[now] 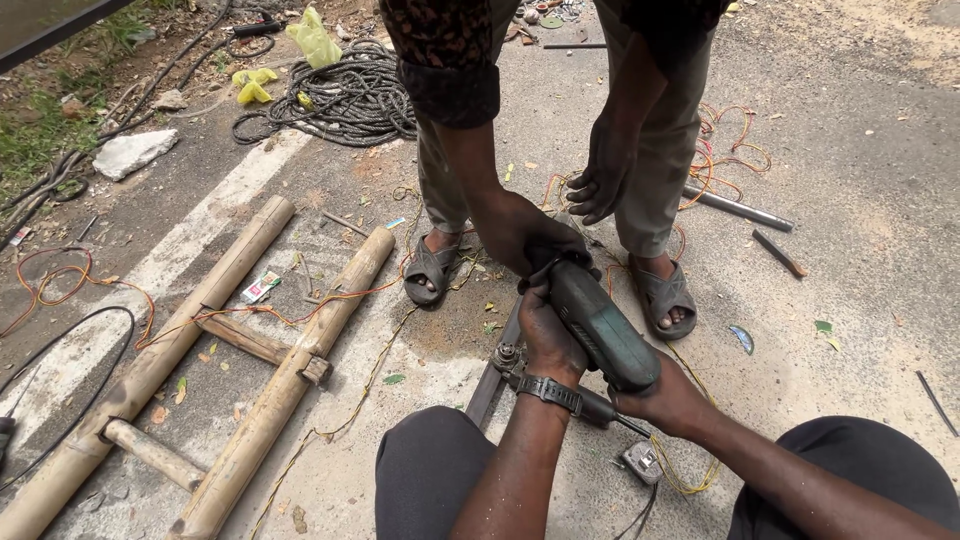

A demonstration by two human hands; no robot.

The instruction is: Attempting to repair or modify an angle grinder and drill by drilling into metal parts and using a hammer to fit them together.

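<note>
ladder point(200, 380) left of grinder point(600, 330)

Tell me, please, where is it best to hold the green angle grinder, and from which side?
Probably the thick green body of the angle grinder, wrapped from below and behind, as the right hand does at its rear end. The left hand steadies the front, where another person's hand also presses down. The body is long and rounded, tilted away.

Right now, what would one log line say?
left hand: on grinder front | right hand: grips rear | other person's hand: at head | ladder: aside
</note>
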